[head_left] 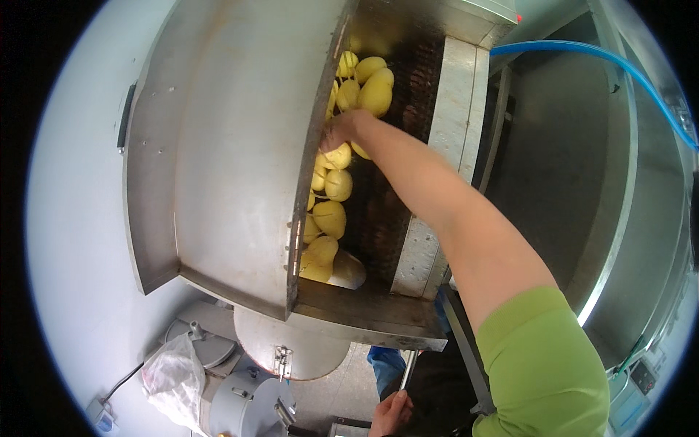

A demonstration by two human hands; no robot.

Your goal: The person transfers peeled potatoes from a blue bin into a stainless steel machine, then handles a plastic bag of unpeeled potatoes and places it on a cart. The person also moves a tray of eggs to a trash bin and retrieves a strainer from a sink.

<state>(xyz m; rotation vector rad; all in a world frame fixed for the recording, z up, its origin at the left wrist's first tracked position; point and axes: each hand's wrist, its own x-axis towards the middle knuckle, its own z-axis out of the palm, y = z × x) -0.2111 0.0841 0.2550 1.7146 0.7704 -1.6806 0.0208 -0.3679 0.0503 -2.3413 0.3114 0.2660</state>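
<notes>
Several yellow peeled potatoes [330, 218] lie in a line along the left side of a steel machine's trough, beside dark, bristly rollers [375, 218]. My right hand [342, 131] reaches down among them from the right, its arm crossing the trough. A large potato [376, 93] rests just beyond this hand. The fingers point under the edge of the metal lid [240, 146], so what they touch is hidden. Down at the lower edge, my left hand [393, 414] is closed around a slim metal handle [410, 370] below the machine's near end.
A deep steel basin [561, 167] stands to the right, with a blue hose [582, 45] arching over it. Lower left are a round grey machine [244, 404], a hatch with a latch [282, 360] and a clear plastic bag [175, 379].
</notes>
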